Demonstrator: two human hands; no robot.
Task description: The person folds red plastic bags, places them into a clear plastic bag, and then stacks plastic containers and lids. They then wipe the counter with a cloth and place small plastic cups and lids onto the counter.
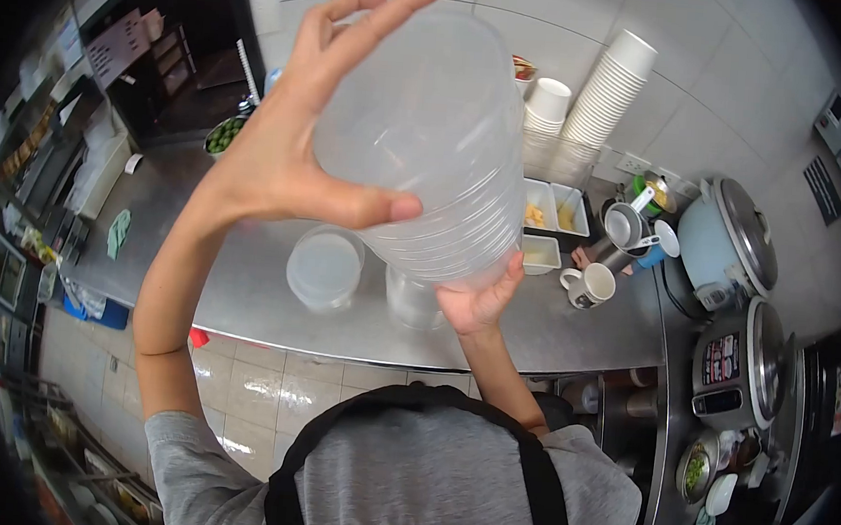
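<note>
A tall stack of nested, translucent plastic containers (426, 117) is raised above the steel counter and tilted, its wide end toward me. My left hand (299, 122) clasps the wide end, thumb on the near side and fingers spread along the far rim. Under the narrow end, my right hand (481, 301) grips the bottom of the stack. Below it on the counter stand a round clear container (326, 268) and, partly hidden by the stack, another clear container (410, 301).
The steel counter (224, 278) holds stacked white paper cups (613, 91), white food trays (542, 255) and a mug (590, 286). To the right are a light-blue cooker (724, 240) and a dark rice cooker (733, 367). A bowl of green fruit (223, 136) stands back left.
</note>
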